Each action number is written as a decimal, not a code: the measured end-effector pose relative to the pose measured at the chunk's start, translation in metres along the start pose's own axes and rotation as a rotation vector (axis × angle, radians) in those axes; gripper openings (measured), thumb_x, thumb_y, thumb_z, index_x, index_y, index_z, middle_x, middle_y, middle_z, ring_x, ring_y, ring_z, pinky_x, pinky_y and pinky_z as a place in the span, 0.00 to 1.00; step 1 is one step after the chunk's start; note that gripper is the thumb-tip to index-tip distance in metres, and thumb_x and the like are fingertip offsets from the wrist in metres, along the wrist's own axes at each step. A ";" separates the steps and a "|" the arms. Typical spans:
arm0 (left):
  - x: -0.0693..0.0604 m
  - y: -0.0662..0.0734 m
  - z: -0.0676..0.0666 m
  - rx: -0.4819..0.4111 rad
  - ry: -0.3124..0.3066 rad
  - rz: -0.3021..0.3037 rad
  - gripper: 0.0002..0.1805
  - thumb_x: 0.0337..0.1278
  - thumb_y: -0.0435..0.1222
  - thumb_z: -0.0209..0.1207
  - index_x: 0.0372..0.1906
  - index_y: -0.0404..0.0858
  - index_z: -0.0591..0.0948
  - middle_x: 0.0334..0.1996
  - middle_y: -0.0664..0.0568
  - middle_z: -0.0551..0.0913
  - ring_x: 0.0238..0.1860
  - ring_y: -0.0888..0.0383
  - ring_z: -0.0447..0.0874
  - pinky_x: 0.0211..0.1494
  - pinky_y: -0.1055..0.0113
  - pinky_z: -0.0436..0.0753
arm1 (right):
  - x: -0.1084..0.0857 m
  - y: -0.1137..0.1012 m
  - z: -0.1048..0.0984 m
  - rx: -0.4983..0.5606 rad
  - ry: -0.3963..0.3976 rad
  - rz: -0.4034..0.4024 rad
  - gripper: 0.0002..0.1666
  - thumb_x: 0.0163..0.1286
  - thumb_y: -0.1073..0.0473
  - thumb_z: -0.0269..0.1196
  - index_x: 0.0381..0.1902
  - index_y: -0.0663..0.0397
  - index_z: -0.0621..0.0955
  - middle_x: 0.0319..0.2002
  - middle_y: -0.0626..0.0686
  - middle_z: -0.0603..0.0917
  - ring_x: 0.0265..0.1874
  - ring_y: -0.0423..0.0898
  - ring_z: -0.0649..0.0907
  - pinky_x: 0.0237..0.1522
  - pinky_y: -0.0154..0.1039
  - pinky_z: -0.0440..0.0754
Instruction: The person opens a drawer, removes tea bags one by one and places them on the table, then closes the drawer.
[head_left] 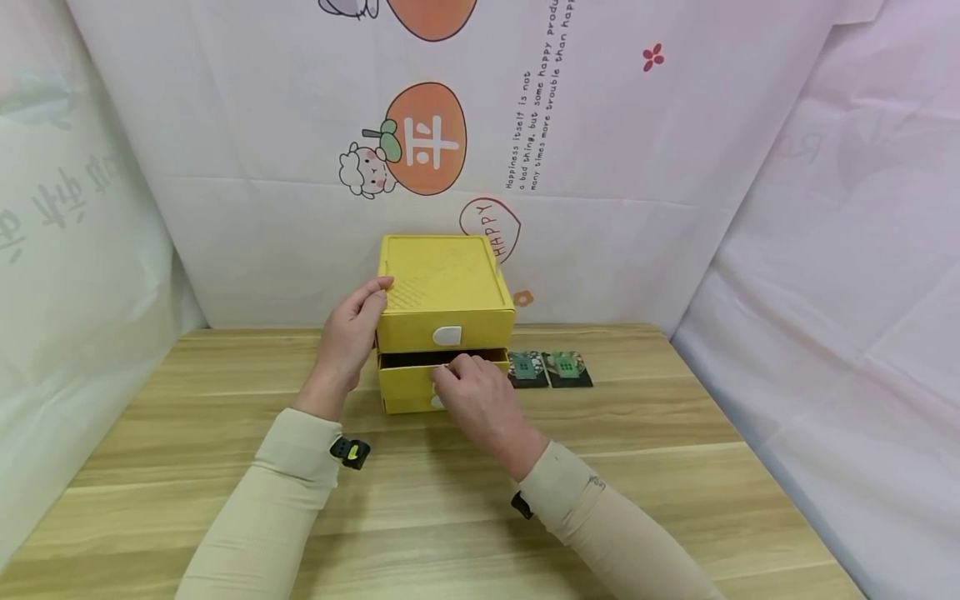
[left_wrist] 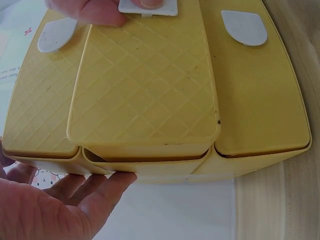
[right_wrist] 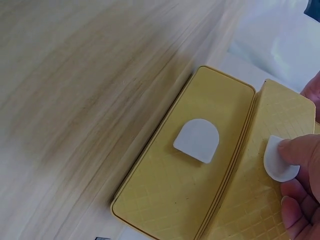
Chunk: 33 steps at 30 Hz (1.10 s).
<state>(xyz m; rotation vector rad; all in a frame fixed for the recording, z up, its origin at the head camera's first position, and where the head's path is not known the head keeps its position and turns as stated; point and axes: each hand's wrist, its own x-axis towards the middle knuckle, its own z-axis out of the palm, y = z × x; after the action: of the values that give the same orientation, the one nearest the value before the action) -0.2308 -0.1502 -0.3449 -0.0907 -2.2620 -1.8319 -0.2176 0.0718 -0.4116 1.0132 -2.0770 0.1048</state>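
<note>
Clamped between the thumb and fingers of a person's right hand (head_left: 483,402), a white pull tab (right_wrist: 273,162) marks the front of a yellow drawer box (head_left: 450,271), whose middle drawer (head_left: 408,387) juts partway out, its dark interior showing. Against the box's left side, the left hand (head_left: 351,333) rests with fingers extended, fingertips at the box's top edge. Above and below the jutting drawer, the box's top drawer (head_left: 405,333) and bottom drawer (right_wrist: 175,187) sit closed. Just right of the box, two dark cards (head_left: 567,372) with green squares lie flat. Beneath the box stretches a wood-grain table (head_left: 637,458); behind the box hangs a white sheet (head_left: 270,108) printed with orange fruit and lettering.
</note>
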 end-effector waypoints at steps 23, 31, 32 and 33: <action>-0.002 0.002 0.000 0.007 -0.003 0.003 0.26 0.80 0.57 0.45 0.74 0.58 0.75 0.74 0.61 0.71 0.17 0.61 0.56 0.25 0.68 0.66 | -0.004 -0.008 -0.011 -0.011 0.026 -0.013 0.08 0.70 0.62 0.71 0.36 0.55 0.80 0.30 0.52 0.80 0.25 0.47 0.79 0.27 0.39 0.80; 0.001 -0.001 0.000 0.003 -0.006 -0.007 0.25 0.81 0.56 0.45 0.75 0.60 0.74 0.75 0.62 0.69 0.16 0.61 0.56 0.24 0.68 0.65 | -0.006 -0.011 -0.016 0.010 0.010 -0.018 0.07 0.72 0.64 0.69 0.36 0.56 0.79 0.30 0.52 0.80 0.25 0.47 0.79 0.27 0.38 0.80; 0.001 -0.001 0.000 0.001 -0.007 -0.006 0.25 0.81 0.56 0.45 0.75 0.60 0.74 0.76 0.61 0.69 0.16 0.61 0.55 0.23 0.68 0.65 | -0.007 -0.012 -0.017 0.012 0.008 -0.019 0.07 0.72 0.65 0.69 0.36 0.56 0.79 0.30 0.52 0.80 0.25 0.47 0.78 0.26 0.38 0.79; 0.001 -0.001 0.000 -0.001 -0.008 -0.006 0.25 0.81 0.56 0.45 0.75 0.60 0.74 0.76 0.62 0.69 0.15 0.61 0.55 0.23 0.67 0.65 | -0.007 -0.012 -0.018 0.013 0.007 -0.021 0.07 0.72 0.66 0.68 0.36 0.56 0.79 0.29 0.52 0.79 0.25 0.47 0.78 0.26 0.38 0.79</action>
<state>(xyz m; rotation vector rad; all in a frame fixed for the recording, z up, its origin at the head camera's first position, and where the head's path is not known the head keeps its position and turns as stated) -0.2318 -0.1509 -0.3459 -0.0920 -2.2693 -1.8383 -0.1953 0.0748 -0.4077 1.0405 -2.0616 0.1116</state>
